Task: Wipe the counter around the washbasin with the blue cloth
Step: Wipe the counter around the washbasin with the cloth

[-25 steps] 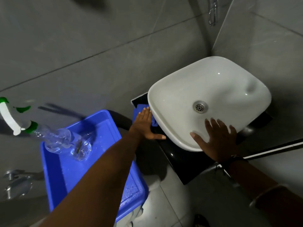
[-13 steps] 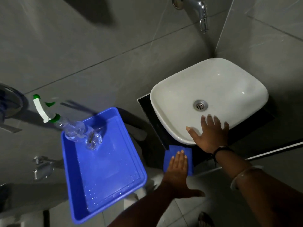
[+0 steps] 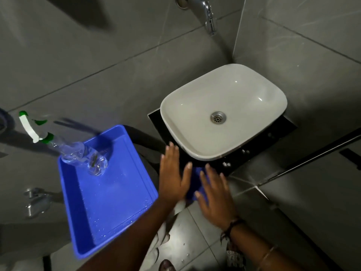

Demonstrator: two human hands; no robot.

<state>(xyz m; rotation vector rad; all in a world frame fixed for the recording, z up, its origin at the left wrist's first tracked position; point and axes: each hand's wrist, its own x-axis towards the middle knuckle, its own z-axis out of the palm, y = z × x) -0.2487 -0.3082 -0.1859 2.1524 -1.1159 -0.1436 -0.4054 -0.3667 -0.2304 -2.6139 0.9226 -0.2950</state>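
Head view, surface: the black surface (image 3: 259, 142) shows as a dark band around the white washbasin (image 3: 224, 106), broadest at its near and right sides.
Head view, cloth: the blue cloth (image 3: 195, 180) lies at the near left corner of the surface, just beside the basin's front rim, mostly covered by the hands.
Head view, left hand: the left hand (image 3: 172, 175) lies flat with fingers spread, its thumb side on the cloth's left edge; it presses, nothing clenched.
Head view, right hand: the right hand (image 3: 214, 194) is also flat and released, its fingers (image 3: 210, 173) on the cloth's right part, pinning rather than grasping.
Head view, nearby: a blue tray (image 3: 109, 192) holding a tipped spray bottle (image 3: 78, 152) sits just left of the left forearm; a tap (image 3: 209, 14) juts from the wall above.
Risk, cloth: part of it seems to overhang the near edge, so a pull toward the body could drag it off.
Risk, tray: a wide leftward sweep could let the forearm knock the tray and roll the bottle.
Risk, coverage: the narrow strip under the basin's overhang may be missed by flat palms.
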